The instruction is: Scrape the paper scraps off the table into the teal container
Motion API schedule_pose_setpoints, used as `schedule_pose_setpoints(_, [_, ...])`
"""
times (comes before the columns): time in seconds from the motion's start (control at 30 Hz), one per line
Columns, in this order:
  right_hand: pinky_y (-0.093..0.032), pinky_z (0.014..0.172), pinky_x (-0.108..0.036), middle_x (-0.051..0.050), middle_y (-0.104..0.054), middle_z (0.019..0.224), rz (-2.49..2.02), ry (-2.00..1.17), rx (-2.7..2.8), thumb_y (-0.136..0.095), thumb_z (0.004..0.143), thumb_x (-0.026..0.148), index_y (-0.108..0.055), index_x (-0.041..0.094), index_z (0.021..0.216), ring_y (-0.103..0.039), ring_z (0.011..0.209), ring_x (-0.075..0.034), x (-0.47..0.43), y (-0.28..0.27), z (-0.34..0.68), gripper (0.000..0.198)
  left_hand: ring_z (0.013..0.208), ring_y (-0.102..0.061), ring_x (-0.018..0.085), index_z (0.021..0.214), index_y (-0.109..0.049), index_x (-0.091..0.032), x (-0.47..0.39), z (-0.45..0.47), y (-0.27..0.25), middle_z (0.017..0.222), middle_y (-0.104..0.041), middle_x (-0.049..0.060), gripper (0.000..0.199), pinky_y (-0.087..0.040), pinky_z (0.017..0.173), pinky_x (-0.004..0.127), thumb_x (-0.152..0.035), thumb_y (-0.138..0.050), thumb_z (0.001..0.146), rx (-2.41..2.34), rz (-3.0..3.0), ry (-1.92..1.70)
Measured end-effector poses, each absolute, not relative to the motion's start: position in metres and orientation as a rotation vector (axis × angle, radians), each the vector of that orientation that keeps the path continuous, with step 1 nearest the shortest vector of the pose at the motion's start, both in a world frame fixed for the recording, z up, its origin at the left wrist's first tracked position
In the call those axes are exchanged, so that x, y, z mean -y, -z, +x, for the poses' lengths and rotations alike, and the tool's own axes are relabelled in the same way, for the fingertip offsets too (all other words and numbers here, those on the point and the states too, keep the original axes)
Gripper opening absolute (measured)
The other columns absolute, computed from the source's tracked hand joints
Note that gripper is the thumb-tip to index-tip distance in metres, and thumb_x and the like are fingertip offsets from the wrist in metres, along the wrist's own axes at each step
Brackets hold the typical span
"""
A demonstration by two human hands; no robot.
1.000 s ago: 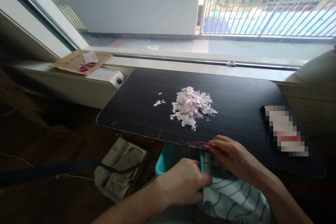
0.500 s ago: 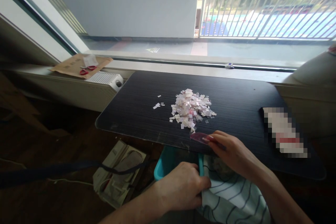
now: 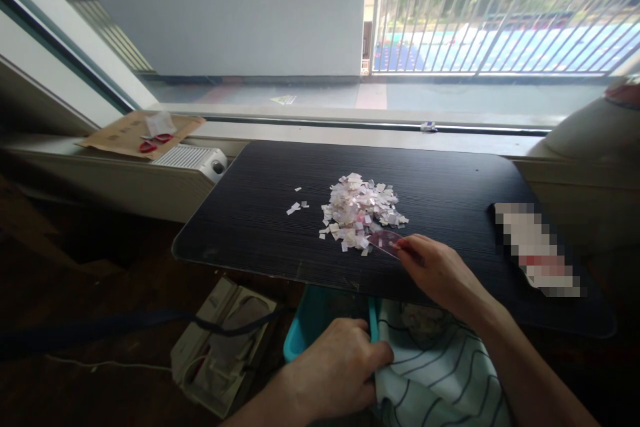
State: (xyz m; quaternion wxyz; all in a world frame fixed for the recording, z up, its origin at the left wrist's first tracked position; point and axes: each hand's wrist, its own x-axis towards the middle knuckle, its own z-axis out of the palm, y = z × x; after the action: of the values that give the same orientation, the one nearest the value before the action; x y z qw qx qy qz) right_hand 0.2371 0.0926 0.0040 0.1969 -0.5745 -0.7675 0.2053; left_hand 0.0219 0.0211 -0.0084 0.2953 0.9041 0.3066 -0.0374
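Note:
My right hand (image 3: 443, 270) pinches a translucent pink flat plastic piece (image 3: 383, 241) with a rounded edge. Its tip reaches the near right side of a heap of small white and pale pink paper-like squares (image 3: 356, 203) on the black tabletop (image 3: 245, 213). A few loose squares (image 3: 294, 208) lie left of the heap. Below the table's near edge, my left hand (image 3: 340, 360) is closed round the rim of a teal plastic bin (image 3: 294, 339); the hand hides part of the bin, and its inside is dark. Striped pale green cloth (image 3: 440, 373) drapes right beside it.
Red-handled scissors (image 3: 155, 142) rest on a brown paper envelope (image 3: 110, 137) on the sill at left. A dark flat object with a blurred-out face (image 3: 537, 250) lies at the table's right. An opened pale case (image 3: 220, 347) sits on the floor, and a dark strap (image 3: 175, 317) crosses it.
My right hand has moved the pink plastic piece up and away from the table's near edge, against the heap. My left hand stays on the bin rim. The view has shifted slightly.

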Motion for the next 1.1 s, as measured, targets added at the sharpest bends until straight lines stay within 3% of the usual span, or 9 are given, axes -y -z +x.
schedule_pose_setpoints(0.63, [-0.042, 0.064, -0.026, -0.003, -0.067, 0.084, -1.584, -0.629, 2.139, -0.047, 0.093, 0.025, -0.067, 0.020, 0.088, -0.062, 0.071, -0.016, -0.088, -0.011, 0.227, 0.021, 0.067, -0.062, 0.021, 0.088, -0.063, -0.019, -0.022, 0.022, 0.013, 0.067, -0.062, 0.001, 0.013, -0.040, 0.055, 0.026, -0.028, -0.067, 0.079, -0.786, 2.390, 0.074])
schedule_pose_setpoints(1.1, [-0.037, 0.059, -0.028, 0.000, -0.067, 0.072, -1.881, -0.560, 2.036, -0.051, 0.090, 0.033, -0.066, 0.023, 0.084, -0.060, 0.065, -0.017, -0.080, -0.019, 0.244, 0.019, 0.068, -0.059, 0.019, 0.086, -0.061, -0.020, -0.021, 0.018, 0.015, 0.067, -0.059, 0.000, 0.011, -0.037, 0.057, 0.025, -0.023, -0.067, 0.077, -0.816, 2.355, 0.040])
